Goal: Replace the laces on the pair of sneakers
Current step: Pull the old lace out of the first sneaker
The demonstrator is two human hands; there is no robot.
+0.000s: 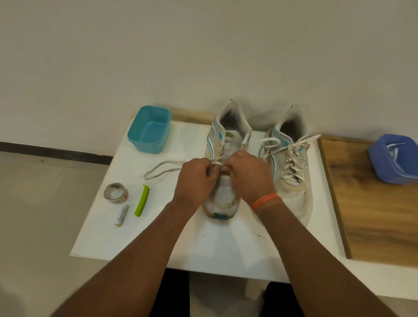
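Observation:
Two worn white sneakers with teal accents stand side by side on the white board [223, 249], toes toward me. Over the middle of the left sneaker [223, 196], my left hand [196, 179] and my right hand [247, 176] both pinch its white lace [161, 169]. One end of that lace trails in a loop to the left on the board; another strand runs up toward the tongue. My hands hide the eyelets under them. The right sneaker [290, 166] is fully laced, its ends lying loose.
A teal tub [149, 130] sits at the board's back left. A tape roll [115, 192], a green clip [142, 200] and a battery [121, 215] lie at the left. A blue tray [397, 162] holding white laces rests on the wooden table [378, 223] at right.

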